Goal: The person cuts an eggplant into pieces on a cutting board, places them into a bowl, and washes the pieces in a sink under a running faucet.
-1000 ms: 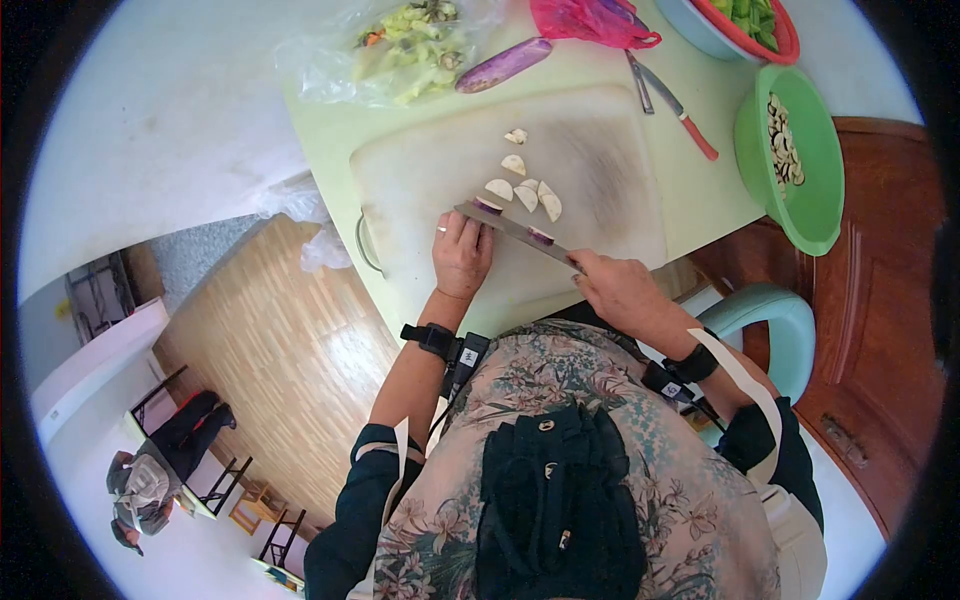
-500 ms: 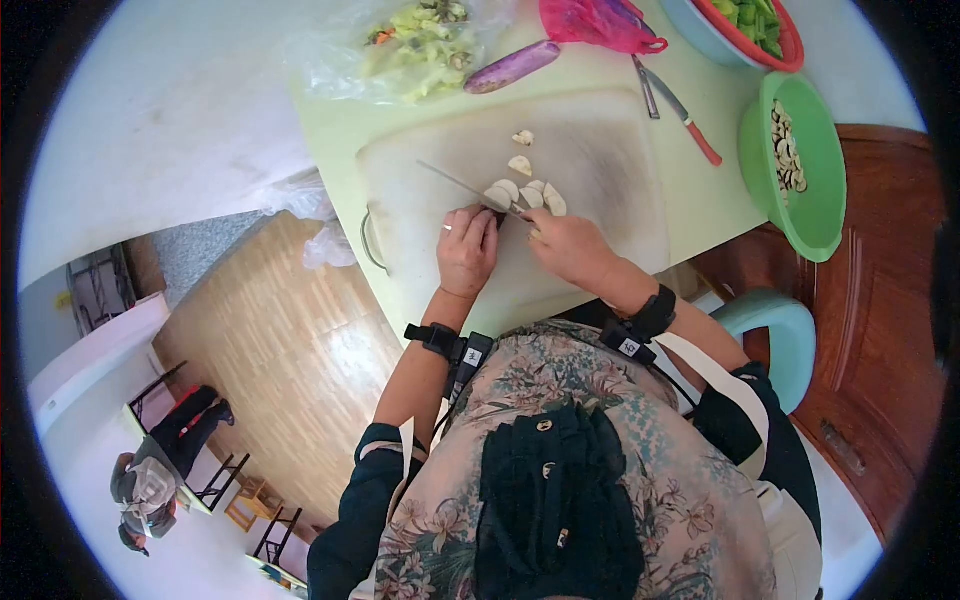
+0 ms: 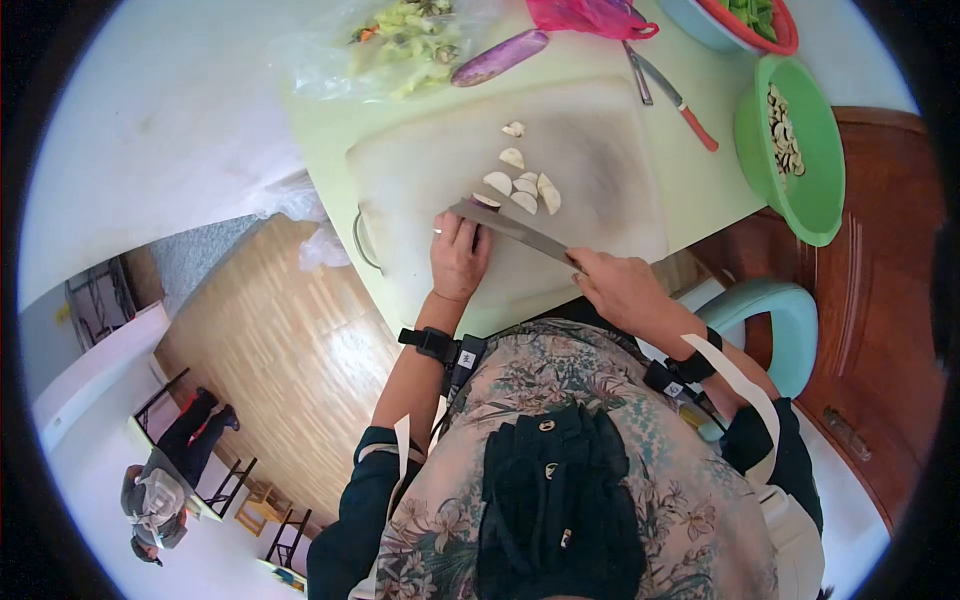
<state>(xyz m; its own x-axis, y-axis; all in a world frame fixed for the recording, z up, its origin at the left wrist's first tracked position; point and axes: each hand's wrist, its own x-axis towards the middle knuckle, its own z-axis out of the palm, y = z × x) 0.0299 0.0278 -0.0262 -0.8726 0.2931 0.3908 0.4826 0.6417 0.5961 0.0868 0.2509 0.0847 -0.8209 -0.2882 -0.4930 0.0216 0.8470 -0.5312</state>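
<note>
I see two bare hands at one white board (image 3: 400,170) on the pale green desk (image 3: 325,140). My right hand (image 3: 622,290) has its fingers closed round one knife (image 3: 520,235), the blade angled across to my left hand (image 3: 459,260). The left fingers are bent close together, gripping one eggplant piece (image 3: 486,201), partly hidden by them and the blade. Just beyond lie about seven loose slices (image 3: 548,194), some overlapping. Past the board's far edge are one long eggplant (image 3: 500,58), one clear bag (image 3: 320,70) of vegetable scraps, one pink bag (image 3: 590,18), and a red-handled knife (image 3: 690,120) beside one metal tool (image 3: 638,75). At right, one green bowl (image 3: 830,170) holds many cut pieces; near it, one red bowl (image 3: 786,30) holds greens. One chair (image 3: 795,340) stands below right; one person (image 3: 160,500) is far off, lower left.
</note>
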